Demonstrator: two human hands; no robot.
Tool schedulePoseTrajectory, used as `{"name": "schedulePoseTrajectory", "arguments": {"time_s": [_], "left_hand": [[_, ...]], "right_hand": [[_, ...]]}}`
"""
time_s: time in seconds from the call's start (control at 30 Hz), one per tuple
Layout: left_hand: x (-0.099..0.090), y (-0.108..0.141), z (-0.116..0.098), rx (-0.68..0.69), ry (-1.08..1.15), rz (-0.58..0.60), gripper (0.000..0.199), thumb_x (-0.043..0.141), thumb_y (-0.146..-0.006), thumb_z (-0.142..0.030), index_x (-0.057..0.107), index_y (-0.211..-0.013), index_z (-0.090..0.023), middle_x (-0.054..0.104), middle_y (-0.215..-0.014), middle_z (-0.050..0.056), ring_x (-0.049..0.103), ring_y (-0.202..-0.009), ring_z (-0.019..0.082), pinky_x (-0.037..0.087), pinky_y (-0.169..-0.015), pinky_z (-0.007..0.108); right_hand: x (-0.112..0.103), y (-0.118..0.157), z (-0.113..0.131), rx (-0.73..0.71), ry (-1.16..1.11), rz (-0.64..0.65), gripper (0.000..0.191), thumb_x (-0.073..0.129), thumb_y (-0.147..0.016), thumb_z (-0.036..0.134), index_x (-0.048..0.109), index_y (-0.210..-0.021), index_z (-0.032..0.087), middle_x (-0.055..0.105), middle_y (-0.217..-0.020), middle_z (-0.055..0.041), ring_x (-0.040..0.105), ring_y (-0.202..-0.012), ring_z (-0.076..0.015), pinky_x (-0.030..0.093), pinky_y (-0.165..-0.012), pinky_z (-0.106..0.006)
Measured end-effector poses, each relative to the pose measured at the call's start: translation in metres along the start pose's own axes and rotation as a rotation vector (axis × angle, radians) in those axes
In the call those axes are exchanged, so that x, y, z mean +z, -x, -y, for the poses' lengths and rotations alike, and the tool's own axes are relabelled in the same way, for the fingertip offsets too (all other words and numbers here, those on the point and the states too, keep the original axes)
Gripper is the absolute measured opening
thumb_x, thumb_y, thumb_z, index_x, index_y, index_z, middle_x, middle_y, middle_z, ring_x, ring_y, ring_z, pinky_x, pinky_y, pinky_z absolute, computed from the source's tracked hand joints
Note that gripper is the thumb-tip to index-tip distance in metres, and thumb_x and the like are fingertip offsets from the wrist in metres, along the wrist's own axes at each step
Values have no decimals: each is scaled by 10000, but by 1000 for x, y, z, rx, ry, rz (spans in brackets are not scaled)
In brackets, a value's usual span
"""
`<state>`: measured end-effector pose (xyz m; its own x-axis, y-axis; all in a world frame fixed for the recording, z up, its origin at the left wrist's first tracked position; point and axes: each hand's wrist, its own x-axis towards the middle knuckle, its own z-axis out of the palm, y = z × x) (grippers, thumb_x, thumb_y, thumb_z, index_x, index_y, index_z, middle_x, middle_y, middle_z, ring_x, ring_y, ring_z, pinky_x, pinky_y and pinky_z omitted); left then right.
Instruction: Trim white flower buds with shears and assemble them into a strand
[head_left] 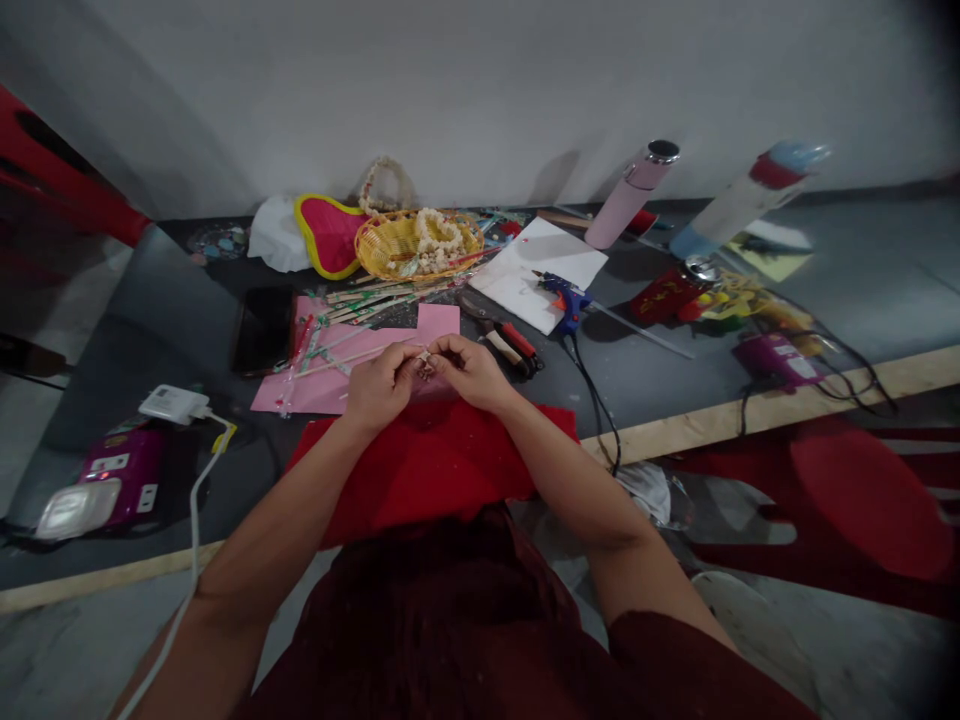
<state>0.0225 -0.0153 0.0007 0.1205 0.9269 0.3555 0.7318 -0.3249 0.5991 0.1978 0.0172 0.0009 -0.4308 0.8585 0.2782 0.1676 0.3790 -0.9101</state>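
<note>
My left hand (380,383) and my right hand (474,370) meet over the table's front part, fingertips pinched together. Between them is a small pale, knobbly piece (426,365), mostly hidden by the fingers; its exact kind is too small to make out. Beneath the hands lie pink sheets (439,320) and a red cloth (435,460) that hangs over the table edge. Thin sticks with green marks (375,298) lie just beyond the left hand. Pliers with red handles (520,345) rest close to the right hand.
A yellow basket (365,262) holds pale bead-like strands. A blue glue gun (568,300) lies on white paper (525,262), its cord trailing forward. A red can (667,293) and pink flask (628,200) stand right. Left are a phone (264,330) and a white-cabled adapter (174,403).
</note>
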Motion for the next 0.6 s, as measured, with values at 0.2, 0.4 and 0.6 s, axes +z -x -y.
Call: {"name": "schedulePoseTrajectory", "arguments": {"time_s": [0.2, 0.4, 0.6], "left_hand": [[-2, -1, 1, -95, 50, -45, 233, 489, -902, -311, 635, -1060, -222, 736, -948, 17, 680, -871, 168, 478, -740, 258], [-3, -2, 1, -128, 65, -59, 231, 505, -895, -340, 641, -1033, -216, 734, -916, 14, 672, -802, 156, 460, -688, 243], [-1, -2, 4, -118, 101, -83, 226, 505, -898, -347, 636, -1024, -213, 733, -904, 18, 677, -794, 154, 467, -690, 247]], "right_hand": [[-19, -4, -11, -31, 409, -87, 71, 523, -847, 212, 590, -845, 189, 631, -817, -16, 558, -734, -134, 423, -700, -258], [-20, -3, -20, -28, 706, 63, 156, 516, -821, 117, 635, -898, 182, 691, -926, -62, 597, -886, -196, 417, -853, -320], [-16, -3, -22, -49, 707, 91, 274, 439, -849, 70, 654, -983, 172, 703, -1013, -70, 605, -943, -196, 423, -905, -332]]}}
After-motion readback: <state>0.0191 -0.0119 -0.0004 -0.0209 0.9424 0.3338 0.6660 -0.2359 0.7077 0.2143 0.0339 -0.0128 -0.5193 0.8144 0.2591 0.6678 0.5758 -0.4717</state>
